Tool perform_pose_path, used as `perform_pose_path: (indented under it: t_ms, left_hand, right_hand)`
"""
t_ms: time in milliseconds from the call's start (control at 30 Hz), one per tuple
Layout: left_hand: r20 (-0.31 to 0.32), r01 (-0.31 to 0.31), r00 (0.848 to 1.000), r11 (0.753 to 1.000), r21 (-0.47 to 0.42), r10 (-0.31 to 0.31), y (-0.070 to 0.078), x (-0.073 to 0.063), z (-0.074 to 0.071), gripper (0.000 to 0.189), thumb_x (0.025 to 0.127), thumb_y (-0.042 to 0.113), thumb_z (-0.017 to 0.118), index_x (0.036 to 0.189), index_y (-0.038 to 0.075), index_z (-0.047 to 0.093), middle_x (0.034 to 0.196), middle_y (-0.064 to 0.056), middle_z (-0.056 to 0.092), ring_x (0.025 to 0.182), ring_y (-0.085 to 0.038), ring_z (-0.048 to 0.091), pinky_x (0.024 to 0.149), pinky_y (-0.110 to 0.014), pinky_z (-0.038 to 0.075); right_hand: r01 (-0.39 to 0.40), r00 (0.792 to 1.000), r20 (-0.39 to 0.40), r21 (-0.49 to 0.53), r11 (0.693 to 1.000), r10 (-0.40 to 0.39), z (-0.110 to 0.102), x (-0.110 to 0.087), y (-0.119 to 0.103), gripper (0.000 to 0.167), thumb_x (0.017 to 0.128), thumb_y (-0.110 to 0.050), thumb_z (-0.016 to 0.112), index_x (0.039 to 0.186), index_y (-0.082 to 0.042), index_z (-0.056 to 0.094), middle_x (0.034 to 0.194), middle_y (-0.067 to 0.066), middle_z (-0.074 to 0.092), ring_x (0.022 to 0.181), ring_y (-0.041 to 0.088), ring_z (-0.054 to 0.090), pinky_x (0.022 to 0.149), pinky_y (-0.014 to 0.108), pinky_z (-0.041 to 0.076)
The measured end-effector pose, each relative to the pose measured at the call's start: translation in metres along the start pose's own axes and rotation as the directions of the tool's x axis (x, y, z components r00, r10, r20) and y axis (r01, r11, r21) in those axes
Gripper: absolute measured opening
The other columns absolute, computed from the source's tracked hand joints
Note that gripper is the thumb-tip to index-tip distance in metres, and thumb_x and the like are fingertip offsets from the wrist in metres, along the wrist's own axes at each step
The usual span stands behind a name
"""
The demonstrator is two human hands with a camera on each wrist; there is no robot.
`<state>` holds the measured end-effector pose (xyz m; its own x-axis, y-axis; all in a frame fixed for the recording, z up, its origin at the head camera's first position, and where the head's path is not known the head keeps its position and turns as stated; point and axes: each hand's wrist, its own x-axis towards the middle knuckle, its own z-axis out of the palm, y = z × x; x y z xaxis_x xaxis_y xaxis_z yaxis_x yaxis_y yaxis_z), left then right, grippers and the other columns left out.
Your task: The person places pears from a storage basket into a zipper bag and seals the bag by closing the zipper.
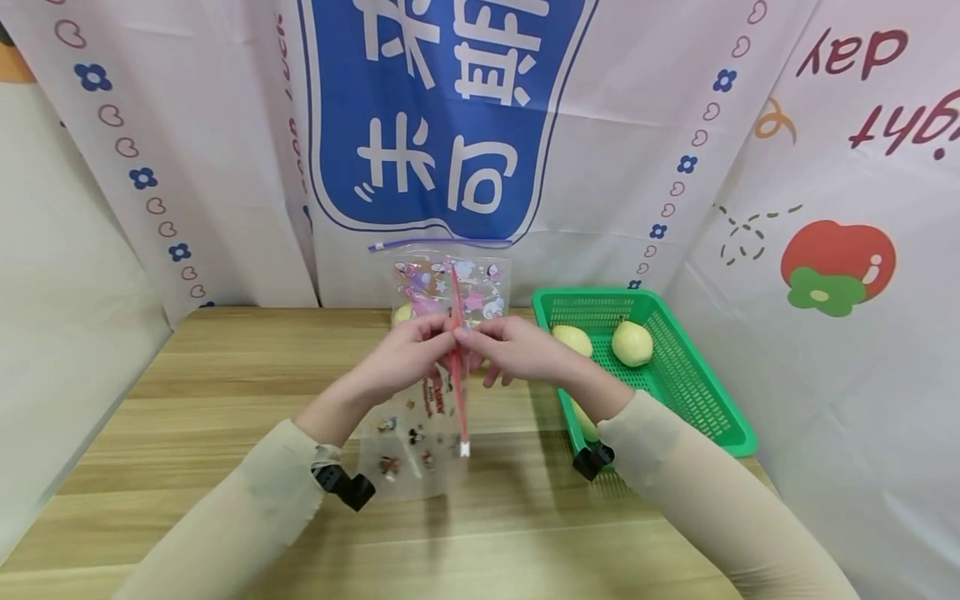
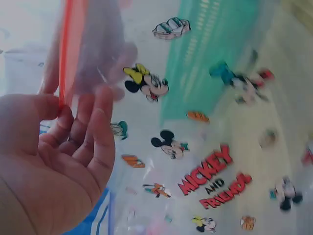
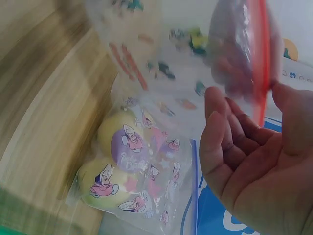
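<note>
A clear zip bag [image 1: 416, 442] printed with cartoon characters and "Mickey and Friends" hangs between both hands by its red zip edge [image 1: 459, 392]. My left hand [image 1: 408, 354] pinches that edge between thumb and fingers. From the other side, my right hand [image 1: 517, 350] pinches the same edge close beside it. A white slider [image 1: 465, 449] sits at the zip's near end. Behind the hands stands a second printed bag [image 3: 168, 171] with a purple zip, holding pale yellow round fruits [image 3: 100, 188].
On the right, a green plastic basket [image 1: 701, 358] holds several pale yellow pears [image 1: 632, 343]. My right forearm passes over its near left corner. Printed cloth [image 1: 247, 167] hangs behind the wooden table [image 1: 247, 367] and along its right side.
</note>
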<state>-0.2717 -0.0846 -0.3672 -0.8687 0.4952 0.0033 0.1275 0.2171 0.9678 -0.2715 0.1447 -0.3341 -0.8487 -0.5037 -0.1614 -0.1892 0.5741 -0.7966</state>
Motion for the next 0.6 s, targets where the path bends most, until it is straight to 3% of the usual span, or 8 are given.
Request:
perform_pose_path:
  t_ms: [167,267,367,500,600]
  left_hand:
    - [0.024,0.016,1.0,0.996,-0.087,-0.014,0.004,0.006,0.001,0.025,0.117,0.024,0.051,0.108,0.006,0.066,0.093,-0.002,0.077,0.089,-0.019,0.074,0.071,-0.03,0.062]
    - [-0.012,0.02,1.0,1.0,-0.024,-0.02,0.005,0.005,-0.002,0.02,0.111,0.018,0.059,0.102,0.002,0.066,0.089,-0.003,0.076,0.082,-0.017,0.073,0.066,-0.027,0.06]
    - [-0.061,0.037,0.998,0.998,0.046,-0.034,0.01,0.004,-0.001,0.016,0.104,0.012,0.066,0.111,-0.001,0.062,0.09,-0.01,0.078,0.073,-0.017,0.075,0.06,-0.027,0.06]
    - [-0.115,0.053,0.992,0.993,0.104,-0.041,0.018,0.005,0.005,0.029,0.105,0.011,0.065,0.13,-0.002,0.057,0.092,-0.014,0.078,0.065,-0.015,0.07,0.056,-0.027,0.056]
    - [-0.162,0.076,0.986,0.985,0.158,-0.05,0.024,0.005,0.006,0.026,0.108,0.017,0.064,0.129,0.002,0.063,0.088,-0.011,0.074,0.063,-0.015,0.063,0.055,-0.026,0.053]
  right_hand:
    - [0.028,1.0,0.011,0.018,0.999,-0.029,-0.002,0.0,0.001,0.029,0.112,-0.038,0.063,0.117,-0.012,0.075,0.097,0.009,0.076,0.077,0.019,0.073,0.067,0.032,0.06]
    - [0.044,0.999,0.012,-0.029,0.999,-0.043,-0.002,-0.001,0.002,0.021,0.111,-0.025,0.063,0.116,-0.008,0.075,0.087,0.005,0.074,0.073,0.016,0.069,0.065,0.03,0.058]
    - [0.036,0.999,-0.016,-0.069,0.997,-0.038,-0.001,0.0,0.001,0.019,0.108,-0.019,0.062,0.114,-0.006,0.075,0.082,0.003,0.073,0.07,0.013,0.067,0.064,0.028,0.056]
    - [0.008,0.999,-0.04,-0.082,0.997,-0.012,0.003,0.002,-0.006,0.021,0.107,-0.022,0.063,0.114,-0.007,0.076,0.082,0.004,0.076,0.071,0.017,0.072,0.062,0.026,0.057]
    - [-0.011,0.998,-0.058,-0.088,0.996,0.006,0.004,0.003,-0.012,0.023,0.11,-0.029,0.063,0.116,-0.01,0.076,0.083,0.006,0.078,0.071,0.019,0.076,0.062,0.026,0.057]
